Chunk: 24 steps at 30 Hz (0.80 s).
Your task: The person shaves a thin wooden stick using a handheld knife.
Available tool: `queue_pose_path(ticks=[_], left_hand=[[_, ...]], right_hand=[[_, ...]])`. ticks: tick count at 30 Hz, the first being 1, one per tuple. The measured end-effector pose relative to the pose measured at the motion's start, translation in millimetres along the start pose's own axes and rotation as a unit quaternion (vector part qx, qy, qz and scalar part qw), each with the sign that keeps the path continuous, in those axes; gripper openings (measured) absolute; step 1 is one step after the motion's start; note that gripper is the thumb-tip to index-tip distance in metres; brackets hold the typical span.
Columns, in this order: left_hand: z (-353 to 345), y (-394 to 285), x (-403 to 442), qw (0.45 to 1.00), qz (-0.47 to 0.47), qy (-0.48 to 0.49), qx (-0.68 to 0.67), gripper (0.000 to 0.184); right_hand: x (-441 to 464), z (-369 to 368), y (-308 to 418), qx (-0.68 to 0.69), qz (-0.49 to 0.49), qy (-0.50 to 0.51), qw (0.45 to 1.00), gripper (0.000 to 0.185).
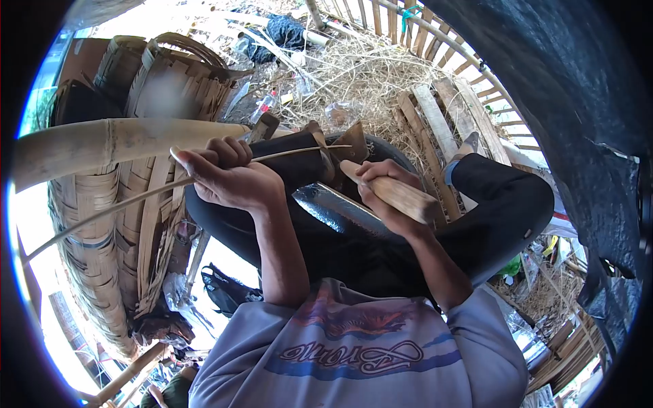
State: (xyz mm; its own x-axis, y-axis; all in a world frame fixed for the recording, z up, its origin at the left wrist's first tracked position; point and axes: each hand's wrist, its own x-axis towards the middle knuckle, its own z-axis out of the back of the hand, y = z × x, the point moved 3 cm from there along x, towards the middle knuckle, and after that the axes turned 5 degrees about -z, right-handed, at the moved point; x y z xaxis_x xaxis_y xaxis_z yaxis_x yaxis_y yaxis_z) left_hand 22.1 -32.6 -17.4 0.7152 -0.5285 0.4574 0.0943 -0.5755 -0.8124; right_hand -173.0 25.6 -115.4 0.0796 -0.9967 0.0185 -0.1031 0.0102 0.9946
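My left hand (pixel 228 173) is closed around a long thin bamboo strip (pixel 122 204), which runs from the lower left, through the fist, to a tip near the middle of the view. My right hand (pixel 391 194) grips a wooden handle (pixel 401 196) with a thick butt end. A brown blade-like piece (pixel 351 144) stands beyond that hand, close to the strip's tip; how it joins the handle is hidden. A shiny dark sheet (pixel 340 209) lies across my lap below the hands.
A thick bamboo pole (pixel 102 146) juts in from the left, above woven bamboo baskets (pixel 95 251). Straw (pixel 360 75), wooden slats (pixel 435 115) and a plastic bottle (pixel 264 106) lie ahead. Black sheeting (pixel 564 102) hangs at the right. Part of another person (pixel 170 391) shows at the lower left.
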Motion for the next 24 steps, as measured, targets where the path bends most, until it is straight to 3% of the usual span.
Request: queue_pose_path(ticks=[4,7,11,13,16,17,18,20,24], left_hand=[[-3,-1,-3,1.000,-0.005,-0.001,0.018,0.045],[-2,1,-1,1.000,-0.002,0.000,0.027,0.045],[-2,-2,-2,1.000,0.005,0.002,-0.006,0.046],[-2,-1,-1,1.000,-0.004,-0.002,0.012,0.046],[-4,1,-1,1.000,-0.006,0.007,0.017,0.045],[-4,1,-1,1.000,-0.004,-0.005,0.022,0.046],[-3,2,-1,0.999,-0.001,-0.016,0.028,0.046],[-5,2,-1,1.000,-0.005,-0.019,0.023,0.047],[-7,-2,-5,1.000,0.001,0.009,0.017,0.049]], right_hand=[[-3,3,23,0.112,0.075,0.069,0.988,0.015],[2,-8,-28,-0.008,-0.008,0.005,1.000,0.015],[12,-6,-57,0.006,0.007,-0.033,0.999,0.014],[3,-1,-51,0.195,-0.070,-0.029,0.978,0.012],[-1,2,-108,0.016,-0.043,-0.040,0.998,0.015],[0,0,-113,-0.006,-0.084,-0.042,0.996,0.015],[0,4,-115,-0.007,-0.084,-0.045,0.995,0.015],[5,12,-114,0.127,-0.120,-0.082,0.981,0.014],[5,7,-109,0.126,-0.079,-0.058,0.987,0.013]])
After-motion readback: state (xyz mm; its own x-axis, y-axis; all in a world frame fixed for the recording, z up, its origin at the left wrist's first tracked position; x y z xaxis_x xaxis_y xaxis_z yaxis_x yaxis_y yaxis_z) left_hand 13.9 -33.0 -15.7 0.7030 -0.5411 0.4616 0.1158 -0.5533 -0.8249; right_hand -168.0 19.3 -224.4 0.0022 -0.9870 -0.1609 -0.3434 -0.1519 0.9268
